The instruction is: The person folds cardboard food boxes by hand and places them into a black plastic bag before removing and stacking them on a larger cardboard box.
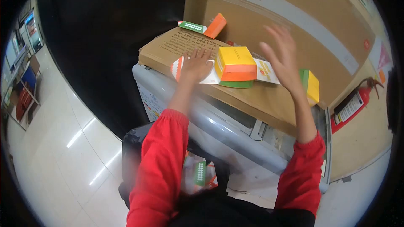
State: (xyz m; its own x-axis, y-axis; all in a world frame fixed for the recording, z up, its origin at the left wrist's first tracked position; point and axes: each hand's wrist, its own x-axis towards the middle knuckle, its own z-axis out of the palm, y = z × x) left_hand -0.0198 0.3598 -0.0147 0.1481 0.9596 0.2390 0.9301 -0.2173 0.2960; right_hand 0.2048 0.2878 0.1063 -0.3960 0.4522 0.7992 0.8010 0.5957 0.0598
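Observation:
A yellow, orange and green paper carton (237, 65) lies on a flat cardboard box (164, 42), its white flaps spread to both sides. My left hand (197, 65) rests flat on the left flap with fingers stretched out. Raised above the right flap, my right hand (283, 56) is open, slightly blurred, and holds nothing. To its right, partly behind the wrist, sits another yellow and green carton (312, 86). An orange and green carton piece (215, 26) stands at the back of the flat box.
Beneath the box is a grey-rimmed appliance (202, 111), perhaps a chest freezer. A tall TV box (269, 21) stands behind it. A red fire extinguisher (351, 107) is at the right. Below, a black bag (136, 143) holds several printed carton pieces (200, 172).

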